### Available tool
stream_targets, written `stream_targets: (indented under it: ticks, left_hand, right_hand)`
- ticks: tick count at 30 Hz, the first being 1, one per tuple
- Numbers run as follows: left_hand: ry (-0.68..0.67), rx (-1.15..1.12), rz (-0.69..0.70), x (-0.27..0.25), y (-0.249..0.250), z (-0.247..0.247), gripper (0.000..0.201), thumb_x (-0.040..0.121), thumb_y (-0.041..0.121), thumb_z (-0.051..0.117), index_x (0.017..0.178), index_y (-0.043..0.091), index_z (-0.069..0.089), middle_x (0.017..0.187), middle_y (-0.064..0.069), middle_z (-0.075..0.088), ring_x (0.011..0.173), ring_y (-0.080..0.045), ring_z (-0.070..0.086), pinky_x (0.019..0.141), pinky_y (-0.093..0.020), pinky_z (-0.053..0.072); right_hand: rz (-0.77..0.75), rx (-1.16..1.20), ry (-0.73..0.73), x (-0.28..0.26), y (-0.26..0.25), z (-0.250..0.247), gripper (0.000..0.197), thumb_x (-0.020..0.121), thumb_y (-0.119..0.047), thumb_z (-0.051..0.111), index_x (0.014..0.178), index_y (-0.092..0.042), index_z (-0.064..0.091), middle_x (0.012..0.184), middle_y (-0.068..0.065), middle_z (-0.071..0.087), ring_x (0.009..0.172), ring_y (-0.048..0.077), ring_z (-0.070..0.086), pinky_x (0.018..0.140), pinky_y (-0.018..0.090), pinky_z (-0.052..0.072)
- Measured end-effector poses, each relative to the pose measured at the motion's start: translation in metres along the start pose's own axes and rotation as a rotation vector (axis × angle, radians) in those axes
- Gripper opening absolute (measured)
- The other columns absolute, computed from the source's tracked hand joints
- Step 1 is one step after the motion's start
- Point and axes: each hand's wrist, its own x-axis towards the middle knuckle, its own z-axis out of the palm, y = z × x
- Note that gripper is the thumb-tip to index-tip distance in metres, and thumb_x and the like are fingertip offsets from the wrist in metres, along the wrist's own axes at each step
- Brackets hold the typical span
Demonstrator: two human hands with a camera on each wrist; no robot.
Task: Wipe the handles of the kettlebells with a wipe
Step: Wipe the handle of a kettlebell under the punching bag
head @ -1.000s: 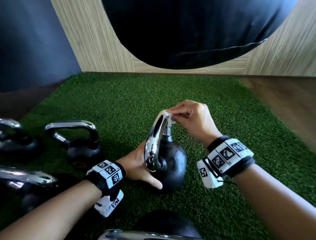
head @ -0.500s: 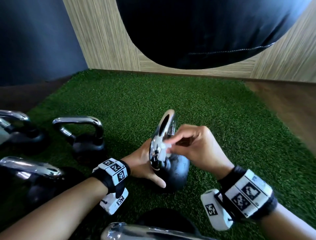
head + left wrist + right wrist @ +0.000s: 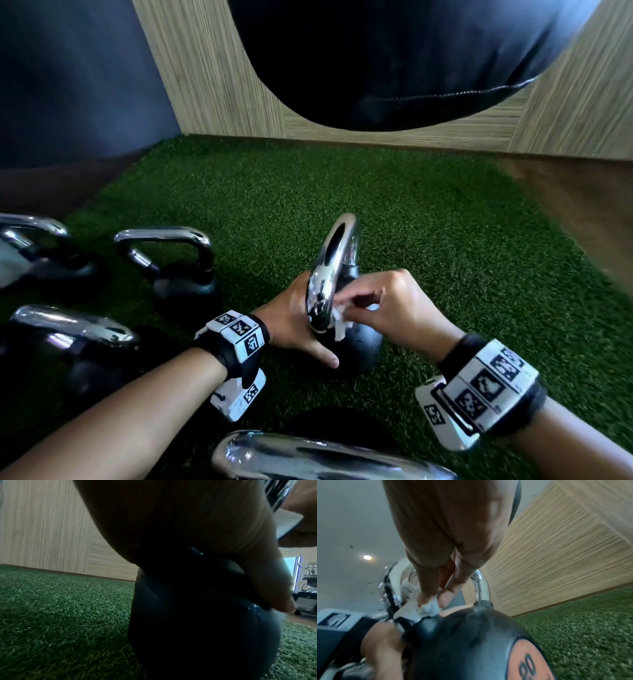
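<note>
A black kettlebell (image 3: 359, 349) with a chrome handle (image 3: 334, 267) stands on green turf in the middle of the head view. My left hand (image 3: 294, 322) cups its body from the left, thumb across the front. My right hand (image 3: 387, 308) pinches a crumpled white wipe (image 3: 339, 320) against the near leg of the handle, just above the body. The right wrist view shows the wipe (image 3: 428, 607) squeezed between thumb and fingertips (image 3: 447, 596) beside the handle (image 3: 481, 586). In the left wrist view my palm (image 3: 171, 520) lies dark against the kettlebell's body (image 3: 197, 635).
Several other chrome-handled kettlebells stand close by: one (image 3: 171, 263) left of centre, two at the far left (image 3: 34, 253) (image 3: 68, 335), one (image 3: 325, 459) right below me. A black bag (image 3: 394, 61) hangs overhead. A wooden wall (image 3: 212, 85) borders the turf (image 3: 445, 240).
My right hand has slid the wipe from the top of the handle down its near side to the base. The left hand has kept its hold on the body.
</note>
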Motion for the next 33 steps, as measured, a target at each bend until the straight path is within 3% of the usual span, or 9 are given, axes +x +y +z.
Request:
stream_targets:
  ticks: [4, 8, 11, 16, 19, 22, 25, 29, 33]
  left_hand:
    - [-0.023, 0.057, -0.004, 0.004, -0.008, 0.004, 0.12, 0.043, 0.076, 0.09, 0.148, 0.04, 0.042, 0.154, 0.012, 0.042, 0.146, -0.009, 0.035, 0.125, -0.033, 0.026]
    - [-0.002, 0.029, 0.015, 0.002, -0.008, 0.004, 0.127, 0.043, 0.069, 0.094, 0.151, 0.038, 0.038, 0.156, 0.009, 0.041, 0.147, -0.013, 0.035, 0.125, -0.04, 0.027]
    - [0.011, 0.018, 0.049, 0.003, -0.006, 0.002, 0.129, 0.044, 0.062, 0.098, 0.153, 0.041, 0.033, 0.158, 0.009, 0.038, 0.149, -0.015, 0.033, 0.125, -0.042, 0.028]
    - [-0.005, 0.032, 0.034, 0.005, -0.011, 0.006, 0.127, 0.043, 0.072, 0.093, 0.152, 0.041, 0.035, 0.158, 0.009, 0.039, 0.149, -0.017, 0.034, 0.124, -0.045, 0.029]
    - [0.014, 0.011, 0.126, 0.007, -0.004, 0.002, 0.126, 0.048, 0.063, 0.097, 0.155, 0.039, 0.034, 0.162, 0.008, 0.034, 0.153, -0.018, 0.029, 0.126, -0.044, 0.025]
    - [0.024, -0.01, 0.114, 0.009, -0.004, 0.003, 0.128, 0.045, 0.06, 0.098, 0.155, 0.034, 0.038, 0.162, 0.013, 0.034, 0.153, -0.012, 0.028, 0.127, -0.038, 0.024]
    - [0.044, -0.035, -0.032, 0.002, -0.006, 0.005, 0.126, 0.038, 0.063, 0.098, 0.148, 0.039, 0.043, 0.154, 0.017, 0.041, 0.145, -0.002, 0.035, 0.125, -0.034, 0.028]
    - [0.048, -0.064, -0.029, -0.001, 0.002, 0.002, 0.08, 0.045, 0.035, 0.105, 0.11, 0.043, 0.059, 0.123, 0.03, 0.053, 0.117, 0.024, 0.045, 0.108, -0.007, 0.034]
    - [0.051, -0.01, -0.027, -0.001, 0.004, 0.002, 0.116, 0.04, 0.053, 0.101, 0.143, 0.03, 0.05, 0.145, 0.018, 0.049, 0.137, 0.004, 0.04, 0.121, -0.02, 0.028]
  right_hand:
    - [0.026, -0.117, -0.139, 0.028, -0.005, -0.001, 0.043, 0.084, -0.012, 0.08, 0.069, -0.047, 0.061, 0.085, -0.015, 0.068, 0.074, -0.002, 0.065, 0.07, 0.018, 0.052]
    - [0.078, -0.044, -0.253, 0.034, -0.013, -0.001, 0.049, 0.088, 0.001, 0.07, 0.054, -0.032, 0.059, 0.061, -0.027, 0.065, 0.057, -0.007, 0.06, 0.057, 0.009, 0.043]
    - [0.118, 0.079, -0.292, 0.031, -0.013, -0.006, 0.018, 0.092, -0.001, 0.068, 0.08, -0.01, 0.078, 0.083, -0.004, 0.078, 0.072, 0.01, 0.071, 0.071, 0.023, 0.058]
    - [0.114, 0.093, -0.33, 0.035, -0.009, -0.006, 0.022, 0.091, -0.001, 0.069, 0.073, -0.014, 0.075, 0.075, -0.008, 0.075, 0.065, 0.003, 0.065, 0.064, 0.017, 0.05]
    - [0.15, 0.397, -0.339, 0.029, -0.002, -0.008, 0.007, 0.09, 0.004, 0.069, 0.094, 0.004, 0.075, 0.095, 0.015, 0.078, 0.084, 0.02, 0.071, 0.081, 0.03, 0.058]
    - [0.231, 0.771, -0.333, 0.023, 0.004, -0.007, 0.027, 0.09, 0.009, 0.065, 0.115, 0.018, 0.063, 0.115, 0.035, 0.067, 0.094, 0.034, 0.069, 0.09, 0.038, 0.059]
    - [0.378, 1.09, -0.249, 0.026, 0.007, -0.007, 0.036, 0.09, 0.007, 0.06, 0.123, 0.022, 0.056, 0.116, 0.031, 0.066, 0.089, 0.028, 0.073, 0.083, 0.031, 0.063]
    - [0.506, 1.283, -0.028, 0.039, 0.006, -0.004, 0.042, 0.078, 0.007, 0.064, 0.12, 0.013, 0.06, 0.106, 0.024, 0.069, 0.082, 0.023, 0.076, 0.071, 0.027, 0.064]
    - [0.483, 1.281, 0.005, 0.029, 0.001, 0.002, 0.015, 0.072, 0.011, 0.067, 0.078, -0.001, 0.074, 0.087, 0.019, 0.076, 0.074, 0.025, 0.077, 0.073, 0.032, 0.065]
